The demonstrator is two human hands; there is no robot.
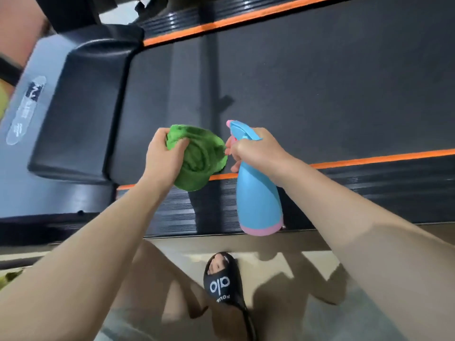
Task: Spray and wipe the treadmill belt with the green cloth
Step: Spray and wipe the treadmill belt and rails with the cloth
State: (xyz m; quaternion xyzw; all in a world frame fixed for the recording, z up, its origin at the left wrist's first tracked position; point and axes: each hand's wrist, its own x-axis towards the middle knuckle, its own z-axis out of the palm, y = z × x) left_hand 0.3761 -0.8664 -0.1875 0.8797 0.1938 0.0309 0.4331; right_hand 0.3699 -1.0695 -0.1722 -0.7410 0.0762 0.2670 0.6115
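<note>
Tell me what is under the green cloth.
Under the green cloth, gripped by the left hand, lie the belt, an orange stripe and the ribbed side rail; the covered part is hidden.

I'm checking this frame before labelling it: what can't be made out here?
- Head view: whether the treadmill belt is wet; its dark surface shows no spray.
- Spray bottle: liquid level, hidden by its opaque blue wall.
- Its trigger is mostly covered by the right hand.
- Green cloth: bunched in the left hand, size unclear.
- Motor cover label: blurred.
</note>
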